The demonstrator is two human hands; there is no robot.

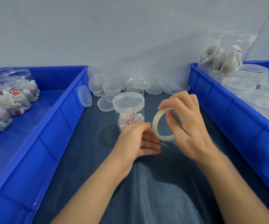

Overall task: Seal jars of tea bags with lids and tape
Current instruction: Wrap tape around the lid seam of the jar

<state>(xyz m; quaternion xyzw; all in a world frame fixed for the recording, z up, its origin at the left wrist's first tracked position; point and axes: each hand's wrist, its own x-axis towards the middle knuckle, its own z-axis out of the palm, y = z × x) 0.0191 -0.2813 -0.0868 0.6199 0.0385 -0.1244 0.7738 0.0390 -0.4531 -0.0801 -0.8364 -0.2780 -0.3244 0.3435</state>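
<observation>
A clear plastic jar (129, 110) with tea bags inside stands upright on the dark blue cloth, with a clear lid (128, 100) on top. Just in front of it, my right hand (187, 125) grips a whitish roll of tape (157, 125), fingers over the top and thumb through the ring. My left hand (137, 141) is at the roll's left edge, thumb and forefinger pinching at the tape there; its other fingers lie straight beneath.
A blue bin (53, 120) on the left holds lidless jars of tea bags (9, 97). A blue bin (227, 107) on the right holds lidded jars (237, 84). Loose clear lids (138, 87) are piled along the wall behind the jar.
</observation>
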